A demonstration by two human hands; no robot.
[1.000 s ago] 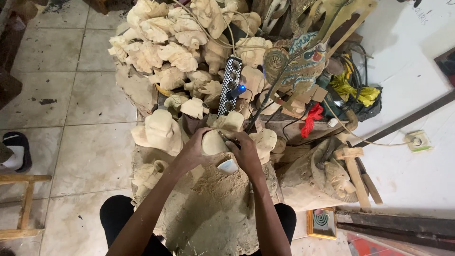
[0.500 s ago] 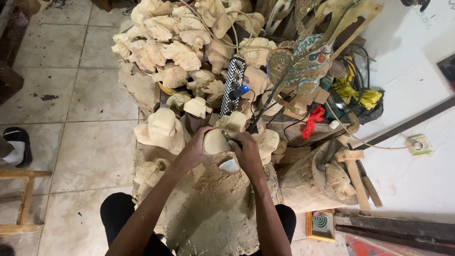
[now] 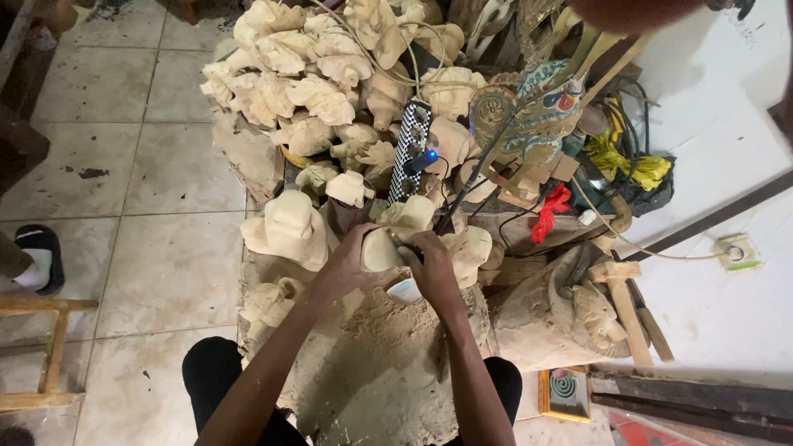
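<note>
The left hand (image 3: pixel 347 263) has its fingers wrapped around a small pale wooden carving (image 3: pixel 382 248), gripping it from the left side, and the right hand (image 3: pixel 428 263) presses against the same piece from the right, fingers clenched around a thin tool whose tip is hidden at the wood. The carving sits between both hands, just above the sawdust-covered worktop (image 3: pixel 372 363) — a rough block strewn with shavings. A small white cup (image 3: pixel 405 291) lies just beneath the right hand, touching or nearly touching it; which one cannot be told. Compared with half a second ago, both hands hold the same grip on the carving, and its position over the worktop is unchanged; only the view has drifted slightly. Just left of the left hand stands a larger unfinished carved figure (image 3: pixel 289 227). Behind the hands a heap of pale carved pieces (image 3: pixel 306 91) rises, with a black-and-white checkered power strip (image 3: pixel 410 149) leaning upright against it, a blue light on at its lower end. To the right lie a wooden mallet (image 3: pixel 624 297), a red cloth scrap (image 3: pixel 552 208) and a painted flat puppet figure (image 3: pixel 541 116). A sandalled foot (image 3: pixel 37 260) stands on the tiled floor (image 3: pixel 165 256), well apart at the left.
</note>
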